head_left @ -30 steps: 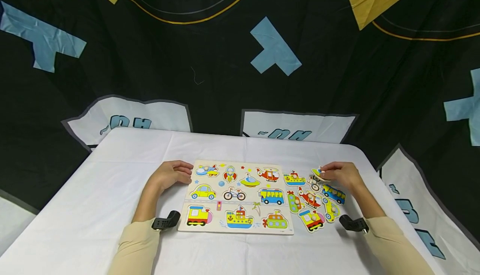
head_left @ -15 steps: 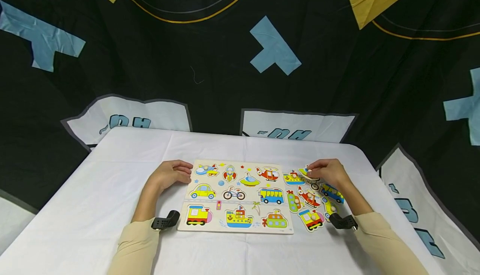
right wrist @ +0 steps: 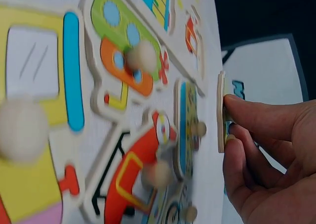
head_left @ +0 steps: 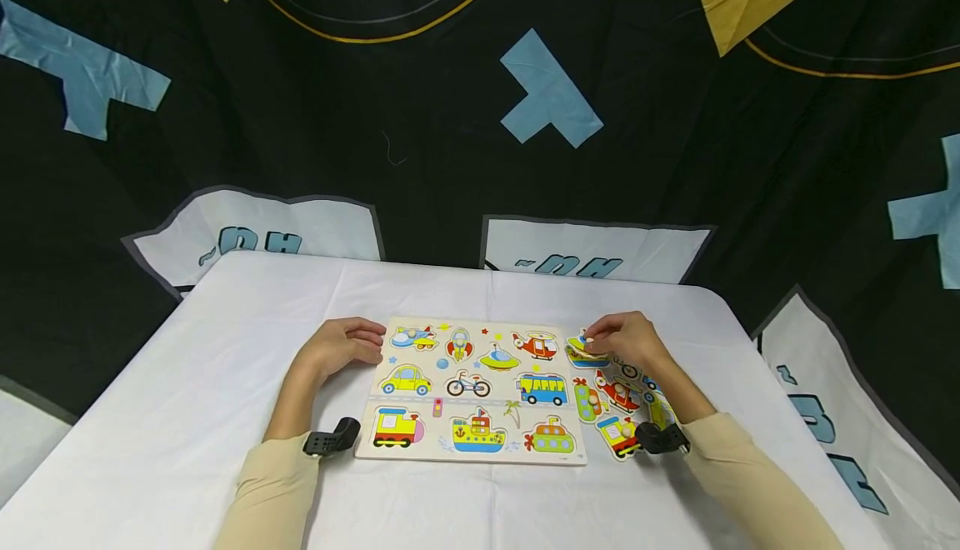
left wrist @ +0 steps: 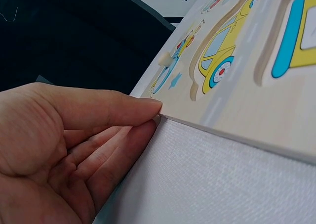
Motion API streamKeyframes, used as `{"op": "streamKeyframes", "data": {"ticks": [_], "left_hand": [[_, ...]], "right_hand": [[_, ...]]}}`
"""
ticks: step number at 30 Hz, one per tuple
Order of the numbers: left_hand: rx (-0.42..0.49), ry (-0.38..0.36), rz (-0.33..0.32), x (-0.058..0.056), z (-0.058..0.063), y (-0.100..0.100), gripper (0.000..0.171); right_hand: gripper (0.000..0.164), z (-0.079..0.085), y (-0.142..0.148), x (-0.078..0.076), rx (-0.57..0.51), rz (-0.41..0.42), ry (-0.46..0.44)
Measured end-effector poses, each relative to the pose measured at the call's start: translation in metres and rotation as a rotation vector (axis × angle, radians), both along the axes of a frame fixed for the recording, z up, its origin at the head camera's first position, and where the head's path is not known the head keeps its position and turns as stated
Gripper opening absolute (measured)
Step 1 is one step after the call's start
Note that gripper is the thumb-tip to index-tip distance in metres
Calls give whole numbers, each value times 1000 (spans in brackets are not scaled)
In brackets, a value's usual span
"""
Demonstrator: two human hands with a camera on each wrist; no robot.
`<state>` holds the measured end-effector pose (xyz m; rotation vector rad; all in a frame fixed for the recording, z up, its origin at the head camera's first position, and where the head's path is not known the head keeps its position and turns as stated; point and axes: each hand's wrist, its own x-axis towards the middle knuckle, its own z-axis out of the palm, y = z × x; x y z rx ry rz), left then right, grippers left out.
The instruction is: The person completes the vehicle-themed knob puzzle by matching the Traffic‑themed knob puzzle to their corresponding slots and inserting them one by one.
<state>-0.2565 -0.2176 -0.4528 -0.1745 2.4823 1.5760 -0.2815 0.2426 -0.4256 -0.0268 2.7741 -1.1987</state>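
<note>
A wooden peg puzzle board (head_left: 435,443) with vehicle pictures lies on the white table. My left hand (head_left: 341,352) is at its left edge; in the left wrist view, thumb (left wrist: 143,108) and a finger pinch that edge. My right hand (head_left: 633,340) pinches a flying-saucer puzzle piece (head_left: 579,343), seen edge-on in the right wrist view with its face toward the palm. This piece hangs over the loose ship piece (head_left: 588,363), right of the board. The airplane piece (head_left: 405,338) and rocket piece (head_left: 460,355), both with knobs, sit in the board.
Loose knobbed pieces lie right of the board: a submarine (head_left: 585,402), a helicopter (head_left: 617,392), a train (head_left: 617,435) and, partly hidden by the right forearm, a bicycle and others. Some overlap. A black patterned cloth (head_left: 442,175) hangs behind the white table (head_left: 420,508).
My right hand has carried the flying-saucer piece leftward, from over the bicycle piece to over the ship piece beside the board. My left hand has stayed at the board's left edge.
</note>
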Motion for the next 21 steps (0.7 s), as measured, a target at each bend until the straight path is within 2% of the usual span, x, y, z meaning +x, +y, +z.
{"op": "streamKeyframes", "data": {"ticks": [9, 15, 21], "left_hand": [[3, 1, 0, -1, 0, 0, 51], [7, -2, -3, -1, 1, -1, 51], [11, -10, 1, -1, 1, -1, 50]], "right_hand": [[15, -2, -29, -1, -40, 48, -6], [14, -3, -46, -1, -20, 88, 18], [11, -4, -64, 0, 6, 90, 3]]}}
